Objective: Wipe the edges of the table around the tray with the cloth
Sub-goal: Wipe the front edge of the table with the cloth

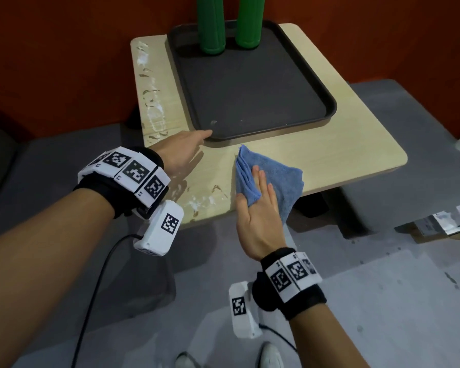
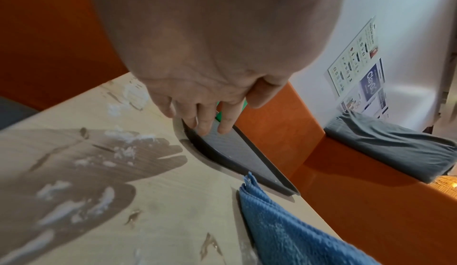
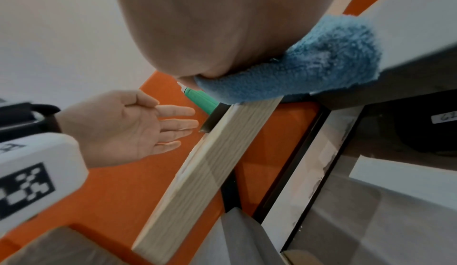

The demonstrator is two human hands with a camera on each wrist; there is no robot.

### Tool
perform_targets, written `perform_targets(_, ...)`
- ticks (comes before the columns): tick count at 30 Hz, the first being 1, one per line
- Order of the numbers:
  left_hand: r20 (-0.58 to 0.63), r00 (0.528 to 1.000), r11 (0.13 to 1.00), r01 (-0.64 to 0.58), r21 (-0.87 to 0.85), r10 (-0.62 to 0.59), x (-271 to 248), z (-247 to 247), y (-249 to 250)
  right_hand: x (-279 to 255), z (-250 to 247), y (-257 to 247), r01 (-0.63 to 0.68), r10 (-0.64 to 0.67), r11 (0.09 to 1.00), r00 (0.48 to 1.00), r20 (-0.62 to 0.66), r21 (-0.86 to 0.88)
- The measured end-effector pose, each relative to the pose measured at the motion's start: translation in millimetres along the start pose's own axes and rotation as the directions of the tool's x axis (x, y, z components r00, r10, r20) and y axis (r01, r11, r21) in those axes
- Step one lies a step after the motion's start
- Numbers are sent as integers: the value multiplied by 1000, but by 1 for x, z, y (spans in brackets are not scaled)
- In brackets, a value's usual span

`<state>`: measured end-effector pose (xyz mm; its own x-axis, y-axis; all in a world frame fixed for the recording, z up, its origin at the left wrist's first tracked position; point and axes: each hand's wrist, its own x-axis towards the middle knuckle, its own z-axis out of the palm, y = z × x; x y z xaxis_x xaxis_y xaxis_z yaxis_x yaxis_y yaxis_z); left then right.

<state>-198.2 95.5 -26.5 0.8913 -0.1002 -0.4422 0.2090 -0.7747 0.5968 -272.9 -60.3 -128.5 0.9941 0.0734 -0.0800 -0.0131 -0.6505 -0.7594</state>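
A black tray (image 1: 329, 112) lies on the light wooden table (image 1: 343, 155), with two green bottles (image 1: 211, 25) standing at its far end. A folded blue cloth (image 1: 276, 173) sits on the near strip of the table, its right corner hanging over the front edge. My right hand (image 1: 260, 200) lies flat on the cloth with straight fingers. My left hand (image 1: 189, 147) reaches with straight fingers to the tray's near left corner and holds nothing. In the left wrist view its fingertips (image 2: 205, 126) are at the tray's rim (image 2: 262, 177), beside the cloth (image 2: 284, 226). The right wrist view shows the cloth (image 3: 309, 70) under my palm.
White and brown smears (image 1: 154, 102) cover the table's left strip and the near left part (image 1: 197, 200). Grey seats (image 1: 383, 288) flank the table, an orange wall (image 1: 64, 49) stands behind it, and papers (image 1: 441, 224) lie at the right.
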Motion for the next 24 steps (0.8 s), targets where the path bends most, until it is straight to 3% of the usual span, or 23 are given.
perform_targets(2, -5, 999, 984, 47, -174, -49, -3, -2, -3, 2, 0, -1, -11, 11, 1000, 1000, 4, -8)
perform_targets(4, 6, 998, 968, 63, -242, -64, -7, -5, -7, -6, 3, -5, -16, 16, 1000, 1000, 14, 11)
perform_targets(13, -3, 995, 963, 93, -254, -97, -29, -11, -18, -13, 29, -20, 13, -13, 1000, 1000, 10, -1)
perform_targets(15, -11, 997, 965, 72, -252, -78, -34, -12, -20, -24, 37, -25, 27, -27, 1000, 997, 70, -6)
perform_targets(20, -21, 1000, 991, -4, -135, 1, -39, -15, -27, -11, 45, -36, -4, 5, 1000, 1000, 12, -13)
perform_targets(24, -22, 1000, 994, -24, -105, 21, -40, -21, -32, -34, 67, -49, 50, -47, 998, 997, 59, -40)
